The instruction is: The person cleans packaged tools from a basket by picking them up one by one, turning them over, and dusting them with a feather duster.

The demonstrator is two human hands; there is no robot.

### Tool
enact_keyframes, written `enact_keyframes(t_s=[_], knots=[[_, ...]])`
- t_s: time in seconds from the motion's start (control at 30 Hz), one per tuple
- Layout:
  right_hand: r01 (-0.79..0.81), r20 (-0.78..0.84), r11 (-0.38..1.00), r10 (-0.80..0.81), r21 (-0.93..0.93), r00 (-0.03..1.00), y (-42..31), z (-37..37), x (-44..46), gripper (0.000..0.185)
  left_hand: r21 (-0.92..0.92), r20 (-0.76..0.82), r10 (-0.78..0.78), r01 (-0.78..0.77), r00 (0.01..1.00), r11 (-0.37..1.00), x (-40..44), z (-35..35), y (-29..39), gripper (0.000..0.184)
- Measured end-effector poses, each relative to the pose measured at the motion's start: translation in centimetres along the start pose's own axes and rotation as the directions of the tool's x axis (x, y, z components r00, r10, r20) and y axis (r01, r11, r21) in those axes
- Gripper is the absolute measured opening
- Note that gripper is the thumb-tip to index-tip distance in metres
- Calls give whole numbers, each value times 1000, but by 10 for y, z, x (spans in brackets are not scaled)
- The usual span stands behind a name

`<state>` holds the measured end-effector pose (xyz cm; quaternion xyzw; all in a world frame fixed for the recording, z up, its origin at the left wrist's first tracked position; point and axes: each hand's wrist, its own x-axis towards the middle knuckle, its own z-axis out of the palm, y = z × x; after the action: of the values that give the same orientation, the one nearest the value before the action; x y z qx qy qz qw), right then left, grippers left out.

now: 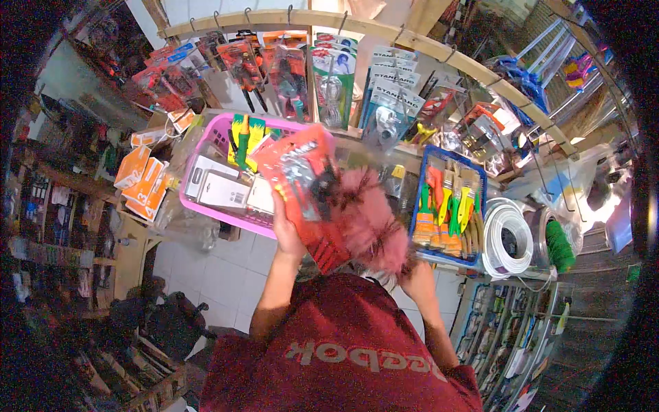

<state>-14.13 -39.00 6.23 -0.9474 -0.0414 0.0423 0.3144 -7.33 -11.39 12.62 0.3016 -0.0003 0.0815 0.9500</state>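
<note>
My left hand (288, 232) is closed on the edge of a red blister pack (300, 180) with grey metal tool parts showing on it. The pack is tilted in front of the pink plastic basket (218, 217) and covers its right side. Low on the right, my right hand (417, 280) is wrapped round the end of a fluffy pink duster (374, 223), its handle mostly hidden. The duster's head reaches up and left against the pack and is smeared by motion. Inside the basket lie white boxed packs (218, 184) and a green-handled brush (244, 143).
A blue basket (417, 206) of paintbrushes (449, 206) stands on the right, beside white cable coils (508, 239) and a green twine spool (561, 246). Orange boxes (143, 180) sit at left. Carded tools (241, 65) hang from a wooden rail (371, 26) above.
</note>
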Motion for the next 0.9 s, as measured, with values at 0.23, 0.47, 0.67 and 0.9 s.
enact_keyframes(t_s=[0.23, 0.47, 0.67, 0.9], knots=[[236, -125, 972, -235, -8, 964, -1, -17, 46, 17, 80, 162, -295, 286, 942, 955, -17, -24, -13, 54], [255, 188, 922, -206, -291, 960, 11, -67, 63, 41, 591, 195, -503, 308, 842, 745, -30, -36, 30, 54], [161, 228, 938, -92, -308, 969, -31, -69, 91, 19, 510, 196, -539, 384, 819, 769, -36, -44, 52, 62], [337, 317, 841, -211, -422, 925, -23, -26, 120, 20, 640, 51, -530, 379, 846, 668, -41, -77, 53, 67]])
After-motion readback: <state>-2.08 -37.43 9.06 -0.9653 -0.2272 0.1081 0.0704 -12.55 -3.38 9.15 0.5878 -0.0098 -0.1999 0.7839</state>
